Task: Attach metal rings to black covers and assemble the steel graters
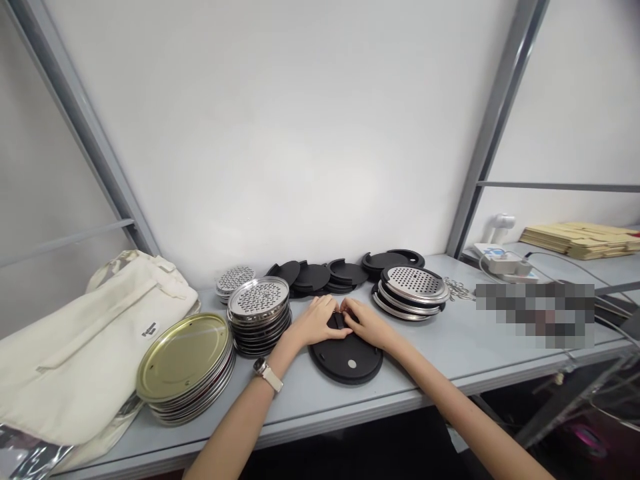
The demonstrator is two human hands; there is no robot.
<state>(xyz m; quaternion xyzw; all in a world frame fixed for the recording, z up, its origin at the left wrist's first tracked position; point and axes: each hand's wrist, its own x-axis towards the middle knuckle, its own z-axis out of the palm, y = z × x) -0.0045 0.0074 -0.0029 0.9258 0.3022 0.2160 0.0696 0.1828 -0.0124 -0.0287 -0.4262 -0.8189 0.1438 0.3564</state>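
Near the front edge of the surface [450,353] lies a round black disc [335,367] with a pale dot [352,364]. Left hand [316,321] and right hand [367,324] hide its far rim; whether their fingers [351,308] clamp anything, I cannot tell.

At lower centre we see a round matte-black disc [330,360] with one pale grey dot [352,364]. Lower left, we have a gold-topped stack of round metal lids [185,360]; far left, a cream fabric bag [95,333]. Right of centre, our silver perforated plate [415,281] shows dark dots.
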